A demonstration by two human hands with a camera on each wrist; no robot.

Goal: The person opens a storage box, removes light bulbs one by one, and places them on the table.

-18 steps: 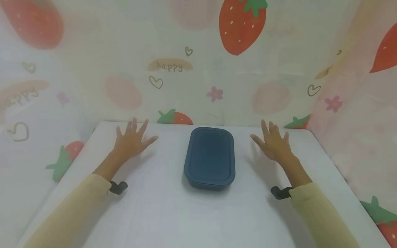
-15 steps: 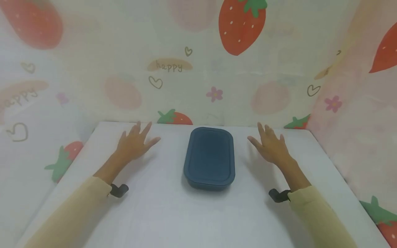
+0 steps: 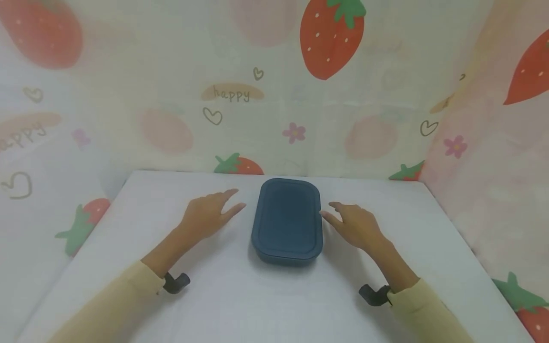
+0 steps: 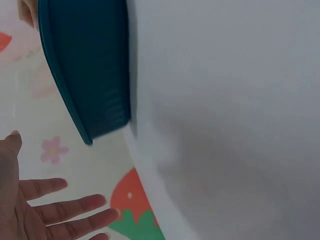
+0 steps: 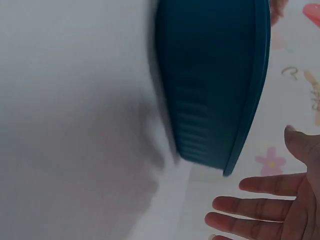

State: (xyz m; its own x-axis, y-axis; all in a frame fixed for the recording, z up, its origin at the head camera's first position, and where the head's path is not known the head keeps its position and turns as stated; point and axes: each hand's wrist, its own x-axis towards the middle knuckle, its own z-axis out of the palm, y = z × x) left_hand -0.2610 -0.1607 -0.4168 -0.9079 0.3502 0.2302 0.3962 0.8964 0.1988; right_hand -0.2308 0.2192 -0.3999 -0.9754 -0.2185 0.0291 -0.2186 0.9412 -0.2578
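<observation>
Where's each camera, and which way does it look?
Head: on the head, facing forward and down; sees blue box, white table, left hand, right hand and sleeves.
Left wrist: on that wrist, facing the box's side; the left hand and a bit of the right show.
Right wrist: on that wrist, facing the opposite side; the right hand and a bit of the left show.
Wrist views share the box and table.

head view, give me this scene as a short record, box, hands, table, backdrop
box: blue, lidded, flat on the table
left hand: left of the box, apart from it, holding nothing
right hand: right of the box, close but apart, holding nothing
table: white
backdrop: pale, printed with strawberries and flowers
</observation>
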